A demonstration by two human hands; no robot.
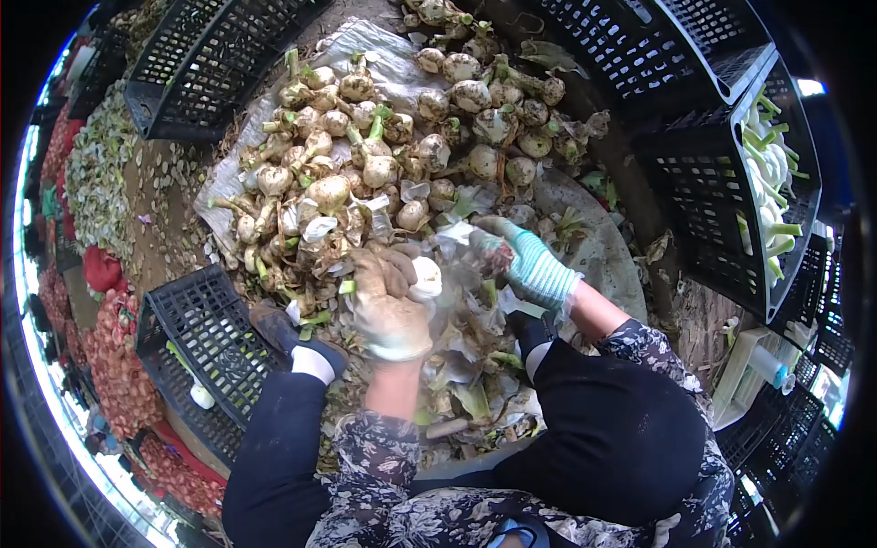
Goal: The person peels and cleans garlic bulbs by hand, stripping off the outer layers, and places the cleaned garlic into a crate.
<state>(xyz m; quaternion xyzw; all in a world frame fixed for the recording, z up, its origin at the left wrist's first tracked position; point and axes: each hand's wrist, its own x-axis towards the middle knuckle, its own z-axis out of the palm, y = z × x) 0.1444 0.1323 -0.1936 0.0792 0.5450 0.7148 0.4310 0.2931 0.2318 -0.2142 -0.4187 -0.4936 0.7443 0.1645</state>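
My left hand (391, 306), in a dirty, pale work glove, is closed around a garlic bulb (426, 279) with a clean white surface. A green cut stem end (347, 287) shows at the other side of that hand. My right hand (534, 260), in a green-and-white striped glove with soiled fingertips, is closed just right of the bulb; what its fingers hold is hidden and blurred. A pale flake of peel (454, 234) is beside those fingertips. In front of both hands lies a heap of soil-stained garlic bulbs (329, 192) with stubby stems.
Loose peels (470, 370) cover the ground between my legs. A black crate (196, 338) stands at left, another black crate (699, 205) with white, green-stemmed bulbs at right. More crates stand at the top. Filled red net bags (123, 365) line the far left.
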